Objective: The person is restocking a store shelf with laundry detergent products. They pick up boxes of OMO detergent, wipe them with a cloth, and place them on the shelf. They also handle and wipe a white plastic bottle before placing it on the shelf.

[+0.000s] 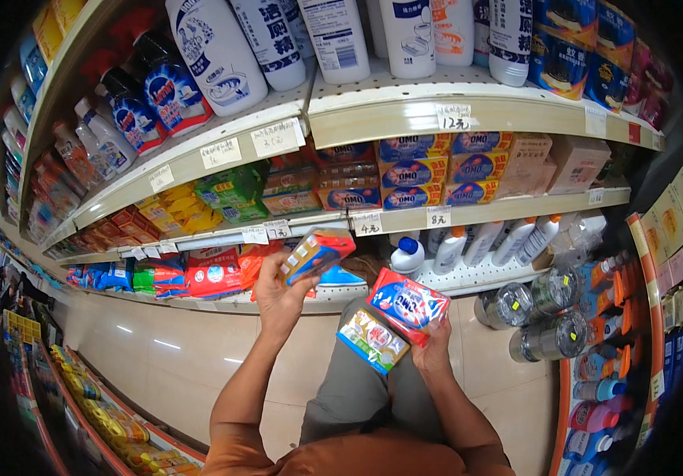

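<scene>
My left hand (279, 291) grips a soap pack (320, 253) with a gold side and a red and blue face, raised and tilted before the lower shelves. In my right hand (433, 348) is a red and blue OMO soap pack (408, 302), held by its lower right corner above my knees. A gold, green and blue soap pack (373, 340) lies over my thigh (341, 387), just below the OMO pack. Whether the right hand also touches that pack, I cannot tell.
Stacked OMO boxes (412, 177) fill the middle shelf (496, 209). White toilet cleaner bottles (222, 59) stand above. Red bags (213, 272) and white bottles (451, 250) occupy the bottom shelf. Wrapped metal containers (549, 333) sit on the tiled floor (496, 381) at right.
</scene>
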`<move>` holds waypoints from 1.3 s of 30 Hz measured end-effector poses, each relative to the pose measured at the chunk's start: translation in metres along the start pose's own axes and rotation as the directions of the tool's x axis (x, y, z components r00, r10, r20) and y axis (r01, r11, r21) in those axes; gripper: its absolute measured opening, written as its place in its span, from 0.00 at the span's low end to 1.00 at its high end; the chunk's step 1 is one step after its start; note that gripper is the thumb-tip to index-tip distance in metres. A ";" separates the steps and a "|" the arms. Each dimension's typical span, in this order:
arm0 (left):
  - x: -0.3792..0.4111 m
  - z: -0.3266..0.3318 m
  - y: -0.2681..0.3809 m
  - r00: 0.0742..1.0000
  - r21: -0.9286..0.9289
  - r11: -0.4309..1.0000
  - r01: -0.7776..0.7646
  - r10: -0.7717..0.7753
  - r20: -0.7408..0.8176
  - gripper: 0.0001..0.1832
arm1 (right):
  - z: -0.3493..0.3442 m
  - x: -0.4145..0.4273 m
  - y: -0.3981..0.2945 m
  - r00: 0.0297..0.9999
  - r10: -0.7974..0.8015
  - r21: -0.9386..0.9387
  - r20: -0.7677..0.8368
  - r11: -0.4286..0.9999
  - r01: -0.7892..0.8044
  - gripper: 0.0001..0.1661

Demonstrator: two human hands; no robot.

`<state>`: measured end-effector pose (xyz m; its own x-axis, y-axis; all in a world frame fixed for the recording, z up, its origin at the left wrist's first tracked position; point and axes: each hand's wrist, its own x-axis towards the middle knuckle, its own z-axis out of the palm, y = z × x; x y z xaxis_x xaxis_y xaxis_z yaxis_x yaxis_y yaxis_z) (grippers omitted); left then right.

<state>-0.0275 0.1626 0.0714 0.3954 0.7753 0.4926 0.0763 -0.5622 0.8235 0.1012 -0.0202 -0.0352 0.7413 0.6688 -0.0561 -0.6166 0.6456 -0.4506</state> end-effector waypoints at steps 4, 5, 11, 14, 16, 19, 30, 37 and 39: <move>-0.036 -0.002 0.025 0.882 -0.430 0.774 0.465 -0.444 0.155 0.18 | 0.000 -0.003 -0.002 1.000 0.007 0.039 0.012 0.999 -0.007 0.34; -0.044 -0.003 0.026 0.844 -0.476 0.707 0.524 -0.507 0.176 0.18 | 0.001 -0.003 -0.002 1.000 0.010 0.011 0.008 1.000 -0.010 0.34; -0.069 0.003 0.026 0.719 -0.528 0.523 0.669 -0.635 0.281 0.16 | 0.005 -0.003 -0.006 0.999 0.020 -0.048 0.028 0.999 -0.019 0.36; -0.065 0.006 0.031 0.732 -0.498 0.551 0.670 -0.601 0.320 0.17 | 0.006 -0.004 -0.006 0.999 0.024 0.022 0.035 0.999 -0.024 0.34; -0.063 0.007 0.035 0.727 -0.473 0.556 0.683 -0.576 0.373 0.18 | 0.007 -0.004 -0.006 0.999 0.018 0.012 0.030 1.000 -0.018 0.33; -0.061 0.006 0.036 0.683 -0.416 0.542 0.730 -0.550 0.481 0.19 | 0.005 -0.003 -0.004 0.999 0.012 0.029 0.037 1.000 -0.013 0.33; -0.038 0.016 0.052 0.440 0.091 0.816 0.570 -0.397 0.805 0.22 | 0.010 -0.006 -0.010 0.998 0.055 0.019 0.021 0.998 -0.056 0.32; -0.017 0.021 0.042 0.368 0.147 0.920 0.362 -0.286 0.885 0.19 | 0.006 -0.003 -0.002 1.000 -0.029 -0.037 0.013 0.999 0.029 0.32; -0.012 0.022 0.041 0.346 0.167 0.956 0.240 -0.246 0.905 0.19 | 0.000 -0.002 0.001 0.999 -0.032 -0.032 -0.016 0.999 0.032 0.32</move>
<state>-0.0088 0.1242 0.0928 0.9470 0.1456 -0.2864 0.3211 -0.3993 0.8588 0.0992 -0.0209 -0.0351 0.7650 0.6415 -0.0558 -0.5837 0.6543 -0.4808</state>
